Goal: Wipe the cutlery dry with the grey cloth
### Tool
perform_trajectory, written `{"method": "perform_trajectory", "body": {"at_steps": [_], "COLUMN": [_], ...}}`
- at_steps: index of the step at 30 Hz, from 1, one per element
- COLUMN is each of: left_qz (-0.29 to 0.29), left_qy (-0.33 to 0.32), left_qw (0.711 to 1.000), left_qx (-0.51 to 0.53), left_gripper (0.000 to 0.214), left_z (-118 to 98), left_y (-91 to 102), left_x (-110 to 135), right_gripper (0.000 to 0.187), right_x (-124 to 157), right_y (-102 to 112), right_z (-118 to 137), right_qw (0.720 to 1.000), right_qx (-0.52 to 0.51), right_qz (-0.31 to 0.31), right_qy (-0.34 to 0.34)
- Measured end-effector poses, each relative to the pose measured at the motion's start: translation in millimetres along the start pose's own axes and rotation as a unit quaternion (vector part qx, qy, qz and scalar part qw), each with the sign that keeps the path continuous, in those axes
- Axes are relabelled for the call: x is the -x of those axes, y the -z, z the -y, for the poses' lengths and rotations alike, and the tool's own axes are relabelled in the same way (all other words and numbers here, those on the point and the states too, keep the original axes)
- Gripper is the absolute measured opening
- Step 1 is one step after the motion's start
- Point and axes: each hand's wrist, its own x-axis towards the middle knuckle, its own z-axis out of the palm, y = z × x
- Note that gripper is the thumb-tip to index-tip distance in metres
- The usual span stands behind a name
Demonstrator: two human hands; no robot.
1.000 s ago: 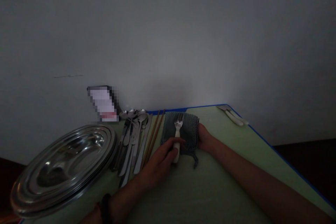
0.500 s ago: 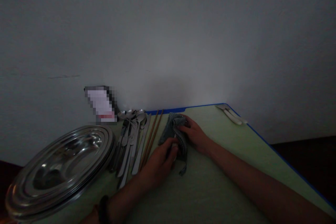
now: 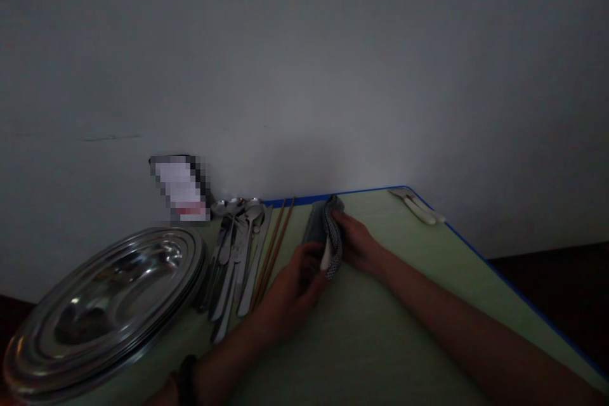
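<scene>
A grey-blue cloth [image 3: 335, 238] with a checked, stitched-looking edge stands folded above the middle of the table. My right hand [image 3: 358, 243] is closed around its right side. From the lower part of the folds pokes the pale handle of a white-handled utensil [image 3: 326, 257], its other end hidden in the cloth. My left hand [image 3: 289, 287] is closed with its fingertips and thumb at that handle. Just left of this hand lie two wooden chopsticks [image 3: 275, 247], side by side.
Metal spoons and knives [image 3: 240, 254] lie bunched left of the chopsticks. A stack of oval steel dishes [image 3: 188, 254] fills the left. Behind them a blurred phone-like object [image 3: 183, 187] leans on the wall. White-handled cutlery [image 3: 419, 208] lies at the blue-edged table's [image 3: 409, 330] far right corner.
The cloth has turned more upright and been folded tighter, its loose lower corner no longer hanging. More of the pale handle shows. Both hands have shifted slightly to the right.
</scene>
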Motion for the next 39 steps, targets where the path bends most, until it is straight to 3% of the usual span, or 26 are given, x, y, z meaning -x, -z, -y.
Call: {"method": "perform_trajectory", "body": {"at_steps": [4,9,14,19,22,28,35,39], "left_qz": [-0.008,-0.064,-0.103,-0.067,-0.047,-0.05,-0.018,-0.016], "left_qy": [-0.002,-0.004,0.008,0.034,0.035,0.042,0.03,0.033], "left_qw": [0.999,0.995,0.991,0.995,0.997,0.996,0.997,0.997], "left_qx": [0.036,0.073,0.088,0.059,0.045,0.067,0.073,0.072], "left_gripper": [0.035,0.034,0.035,0.034,0.035,0.034,0.037,0.038], "left_z": [1,-3,-2,-3,-5,-4,-3,-5], "left_y": [-0.5,-3.3,-4.0,0.2,1.0,-0.2,1.1,0.6], "left_x": [1,4,4,0,-2,-2,-2,-3], "right_gripper": [0.012,0.02,0.022,0.022,0.02,0.031,0.03,0.017], "right_x": [1,-1,-3,-5,-6,-3,1,2], "right_y": [1,7,8,8,7,3,5,8], "right_z": [0,3,2,0,3,11,7,4], "right_qw": [0.999,0.994,0.994,0.995,0.994,0.99,0.989,0.992], "right_qx": [0.013,0.016,0.015,0.006,-0.031,-0.085,-0.004,0.067], "right_qz": [0.033,0.109,0.113,0.104,0.096,0.083,0.079,0.093], "right_qy": [0.014,-0.005,-0.005,0.0,-0.046,-0.073,-0.122,-0.054]}}
